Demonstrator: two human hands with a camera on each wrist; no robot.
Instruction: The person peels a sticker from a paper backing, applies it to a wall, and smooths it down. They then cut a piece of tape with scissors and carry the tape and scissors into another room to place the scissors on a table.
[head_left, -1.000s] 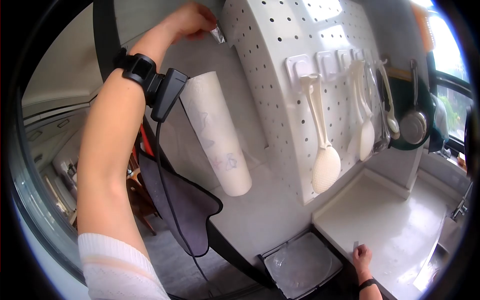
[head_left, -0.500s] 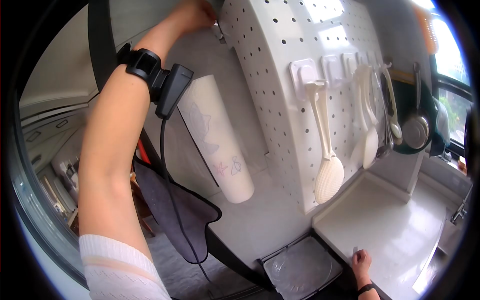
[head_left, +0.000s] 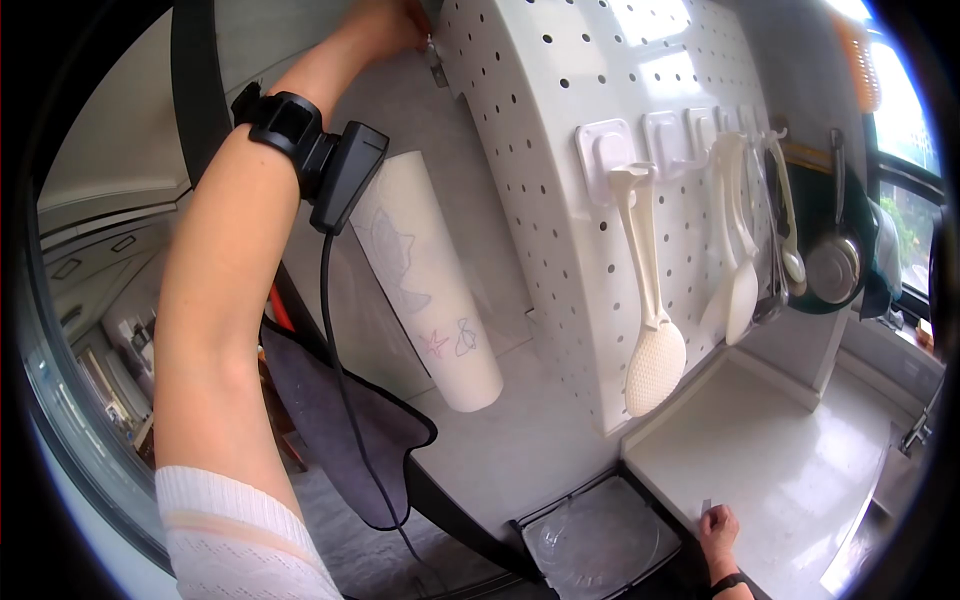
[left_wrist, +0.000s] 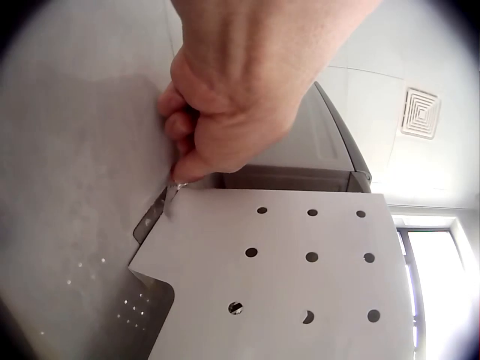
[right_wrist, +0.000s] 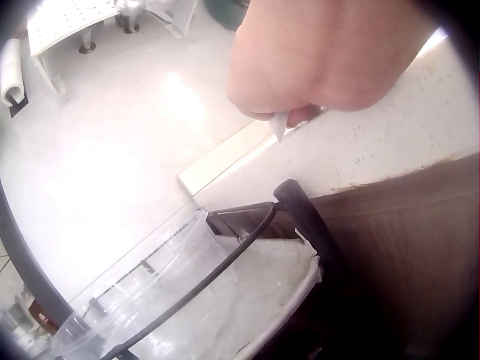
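Note:
My left hand (head_left: 388,30) reaches up to the top corner of a white perforated panel (head_left: 560,150), partly cut off by the head view's edge. In the left wrist view its fingers are curled, and thumb and fingertips pinch a small shiny strip (left_wrist: 172,193) at the panel's edge, against the grey wall. Low on the right, my right hand (head_left: 718,530) is held near the front edge of the white countertop (head_left: 770,430). It pinches a small, pale, flat piece (right_wrist: 279,126), mostly hidden by the fingers in the right wrist view.
White utensils, including a rice paddle (head_left: 656,365), hang from hooks on the panel. A paper roll (head_left: 430,280) with drawings is mounted on the wall. A dark grey cloth (head_left: 345,430) hangs below. Beside the counter is a black-framed bin (head_left: 600,535) with a clear liner.
The head view has shifted slightly. My left hand has moved a little up and inward at the panel corner, still at the shiny strip. My right hand stays near the counter edge.

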